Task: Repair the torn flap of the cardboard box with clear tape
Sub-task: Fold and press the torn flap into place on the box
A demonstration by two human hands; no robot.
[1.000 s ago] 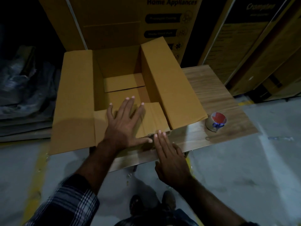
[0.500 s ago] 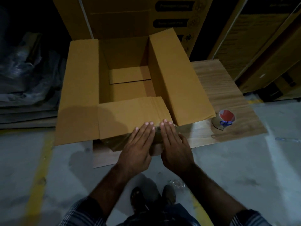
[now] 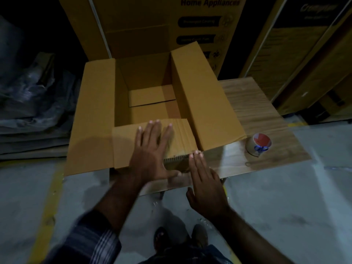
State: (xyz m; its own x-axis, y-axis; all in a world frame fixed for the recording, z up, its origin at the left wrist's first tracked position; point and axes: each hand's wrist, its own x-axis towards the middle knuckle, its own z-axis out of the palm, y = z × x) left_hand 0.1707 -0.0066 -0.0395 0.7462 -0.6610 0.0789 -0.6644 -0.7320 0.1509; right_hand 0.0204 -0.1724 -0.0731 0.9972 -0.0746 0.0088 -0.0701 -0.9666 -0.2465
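An open brown cardboard box [image 3: 95, 115] stands on a wooden table with its flaps spread. Its near flap [image 3: 125, 145] lies flat toward me, with a ragged corrugated edge at its right near corner. My left hand [image 3: 152, 151] rests palm down on that flap, fingers spread. To its right, my right hand [image 3: 203, 178] lies flat against the box's near side, fingertips touching the ragged edge. A roll of clear tape [image 3: 258, 146] with a red and white core sits on the table to the right of the box, apart from both hands.
The wooden table [image 3: 253, 111] has bare surface right of the box. Tall printed cartons [image 3: 171, 25] stand behind it and at the far right. Crumpled plastic and flattened cardboard [image 3: 28, 103] lie on the left. My shoes show on the grey floor below.
My left hand has slid forward from the flap's near edge onto the top of the flap and spread its fingers. My right hand stays at the torn edge.
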